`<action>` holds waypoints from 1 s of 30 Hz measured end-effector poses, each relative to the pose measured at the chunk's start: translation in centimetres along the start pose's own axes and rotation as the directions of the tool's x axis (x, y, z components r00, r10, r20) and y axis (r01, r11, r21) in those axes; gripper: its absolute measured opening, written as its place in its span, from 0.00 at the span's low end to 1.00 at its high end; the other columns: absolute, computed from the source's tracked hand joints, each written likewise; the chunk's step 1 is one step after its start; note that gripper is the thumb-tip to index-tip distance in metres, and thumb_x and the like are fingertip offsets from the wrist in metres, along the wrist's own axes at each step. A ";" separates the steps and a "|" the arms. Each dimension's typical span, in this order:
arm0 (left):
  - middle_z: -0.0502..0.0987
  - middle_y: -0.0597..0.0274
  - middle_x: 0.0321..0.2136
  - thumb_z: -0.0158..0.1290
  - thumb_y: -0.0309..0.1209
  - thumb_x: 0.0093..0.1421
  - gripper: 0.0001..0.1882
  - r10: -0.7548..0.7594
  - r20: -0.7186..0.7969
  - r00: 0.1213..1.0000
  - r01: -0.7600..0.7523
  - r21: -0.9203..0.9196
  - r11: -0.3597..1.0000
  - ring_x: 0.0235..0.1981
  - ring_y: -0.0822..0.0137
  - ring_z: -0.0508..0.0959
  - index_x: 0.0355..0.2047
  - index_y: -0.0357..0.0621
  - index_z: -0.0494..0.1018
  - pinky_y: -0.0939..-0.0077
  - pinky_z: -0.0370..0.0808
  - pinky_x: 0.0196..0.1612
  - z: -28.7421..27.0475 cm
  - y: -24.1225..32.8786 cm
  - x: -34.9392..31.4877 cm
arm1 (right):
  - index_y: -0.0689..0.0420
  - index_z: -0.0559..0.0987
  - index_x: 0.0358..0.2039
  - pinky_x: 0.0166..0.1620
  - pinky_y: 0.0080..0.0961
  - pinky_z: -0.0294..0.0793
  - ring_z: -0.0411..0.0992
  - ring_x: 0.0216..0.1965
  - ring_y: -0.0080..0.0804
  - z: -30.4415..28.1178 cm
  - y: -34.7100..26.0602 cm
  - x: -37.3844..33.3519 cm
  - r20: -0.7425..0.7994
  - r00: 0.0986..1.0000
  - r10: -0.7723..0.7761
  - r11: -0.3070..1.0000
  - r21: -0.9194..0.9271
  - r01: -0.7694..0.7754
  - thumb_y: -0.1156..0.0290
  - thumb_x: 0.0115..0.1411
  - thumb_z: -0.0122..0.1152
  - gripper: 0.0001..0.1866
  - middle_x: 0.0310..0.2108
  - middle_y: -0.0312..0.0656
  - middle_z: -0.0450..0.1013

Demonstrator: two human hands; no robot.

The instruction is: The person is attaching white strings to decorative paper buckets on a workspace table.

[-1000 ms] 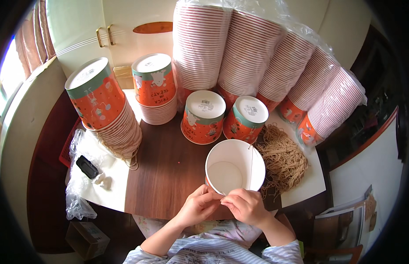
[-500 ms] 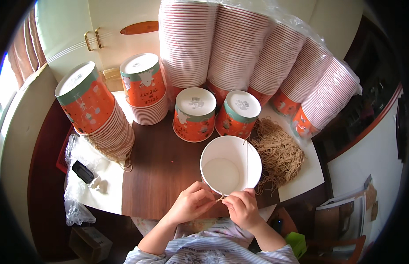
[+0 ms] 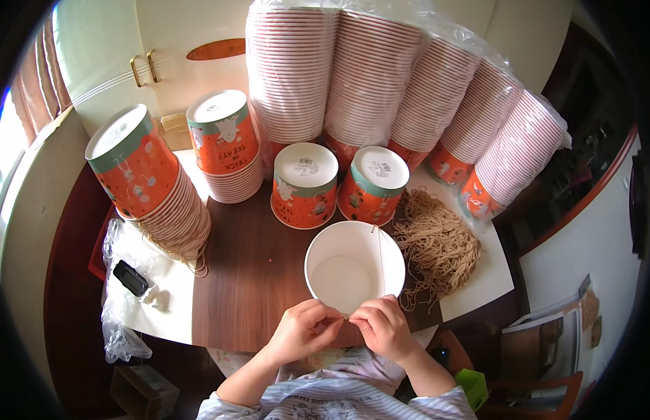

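Pinching a bit of cord (image 3: 346, 317) at bucket's near rim: left hand (image 3: 305, 329) and right hand (image 3: 382, 329) both closed to fingertips. Bucket (image 3: 342, 276) just beyond, mouth up; strand runs far-to-near inside, right hand nearer it.

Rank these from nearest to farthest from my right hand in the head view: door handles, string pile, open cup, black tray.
From the right hand:
1. Open cup: just ahead.
2. String pile: ahead, to the right.
3. Black tray: far left.
4. Door handles: beyond the table, upper left.
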State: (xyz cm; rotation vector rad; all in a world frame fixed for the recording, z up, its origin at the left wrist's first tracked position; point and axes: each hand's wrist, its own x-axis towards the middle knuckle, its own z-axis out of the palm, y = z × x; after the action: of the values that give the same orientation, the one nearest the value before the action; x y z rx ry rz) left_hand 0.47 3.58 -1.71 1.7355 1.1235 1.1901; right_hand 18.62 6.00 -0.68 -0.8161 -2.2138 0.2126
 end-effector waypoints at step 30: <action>0.71 0.66 0.18 0.54 0.19 0.53 0.02 -0.033 -0.406 0.913 -0.037 -0.164 0.986 0.18 0.80 0.67 0.28 0.37 0.72 0.86 0.64 0.20 1.5 -2.2 -1.0 | 0.56 0.68 0.26 0.32 0.29 0.66 0.68 0.27 0.36 0.6 0.1 2.2 0.154 0.983 0.101 0.993 0.037 -0.108 0.77 0.48 0.56 0.06 0.24 0.37 0.67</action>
State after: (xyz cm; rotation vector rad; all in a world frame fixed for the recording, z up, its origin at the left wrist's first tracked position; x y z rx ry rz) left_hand 1.14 3.31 -4.45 1.3937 1.2161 1.6517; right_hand 17.18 7.50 0.17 -0.9187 -2.3003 0.3867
